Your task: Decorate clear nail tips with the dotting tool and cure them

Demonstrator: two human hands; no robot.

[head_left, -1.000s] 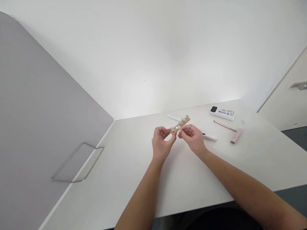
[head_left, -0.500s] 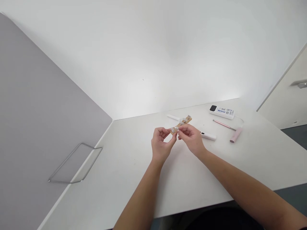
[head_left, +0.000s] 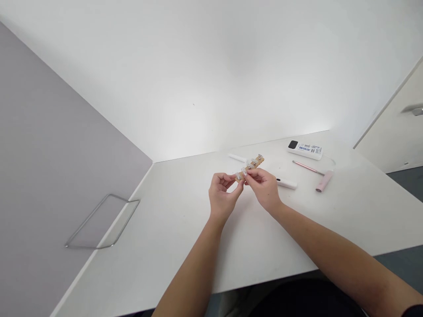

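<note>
Over the table, both hands meet at a narrow tan strip (head_left: 258, 162) that looks like wood, carrying a row of several small shiny clear and silvery pieces; their exact kind is too small to tell. My left hand (head_left: 222, 196) is closed, thumb and fingers pinching the strip's near left end. With closed fingertips, my right hand (head_left: 265, 189) grips one of the small shiny pieces (head_left: 244, 171) near that end. The strip's far end sticks out up and to the right, beyond the right fingers. Part of its underside is hidden by the hands.
Behind the strip lies a slim white stick (head_left: 237, 157). A white pen-like device (head_left: 287, 183) rests beside my right hand. Farther right are a pink rod (head_left: 307, 167), a pink cylinder (head_left: 324, 181) and a white device with a black square (head_left: 306, 150). A metal wire frame (head_left: 112, 244) stands left.
The view has shifted slightly. My right fingertips have moved a little on the strip, showing more of the small shiny pieces. The left hand keeps its pinch.
</note>
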